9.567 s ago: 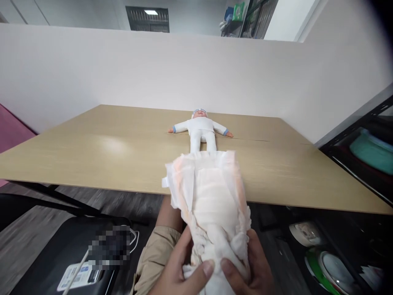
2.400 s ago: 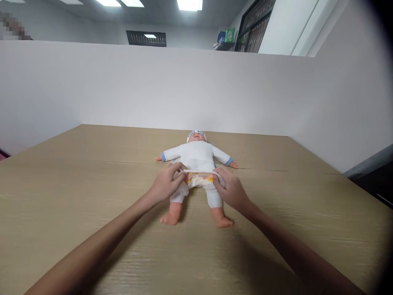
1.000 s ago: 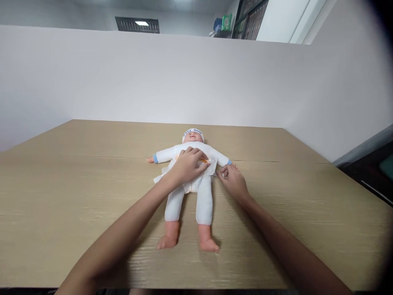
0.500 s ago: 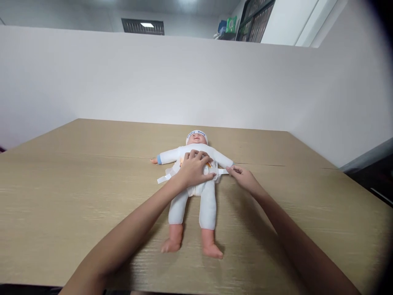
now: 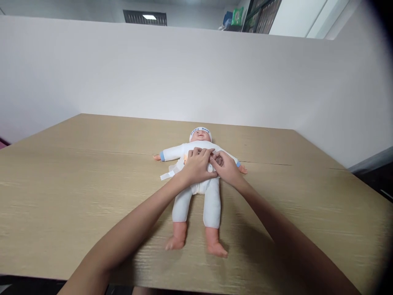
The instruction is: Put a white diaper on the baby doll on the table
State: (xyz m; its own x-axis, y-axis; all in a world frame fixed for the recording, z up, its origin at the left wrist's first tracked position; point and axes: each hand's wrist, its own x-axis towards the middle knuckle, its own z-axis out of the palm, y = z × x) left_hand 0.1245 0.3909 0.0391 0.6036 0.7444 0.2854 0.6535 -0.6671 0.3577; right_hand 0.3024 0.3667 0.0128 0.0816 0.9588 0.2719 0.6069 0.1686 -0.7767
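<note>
In the middle of the frame, both my hands sit on the belly of a baby doll [image 5: 198,192] lying face up on the desk [image 5: 76,192]. My left hand [image 5: 198,168] lies flat, palm down, fingers spread loosely over the doll's waist, pressing on the diaper [image 5: 202,186] there rather than gripping it. My right hand [image 5: 224,166] comes in from the right, fingers curled, fingertips meeting my left hand's fingers right at the doll's belly; it looks pinched on something small at the diaper's front, can't tell exactly what, hidden by the fingers. A white diaper tab [image 5: 166,175] sticks out loose on the left side of the doll, lying on the desk just beside my left wrist. Doll wears a white suit with blue cuffs, white cap at the far end, arms out to both sides, bare feet toward the lower centre of the frame. White partition wall [image 5: 123,73] runs behind the desk across the upper half of the frame.
</note>
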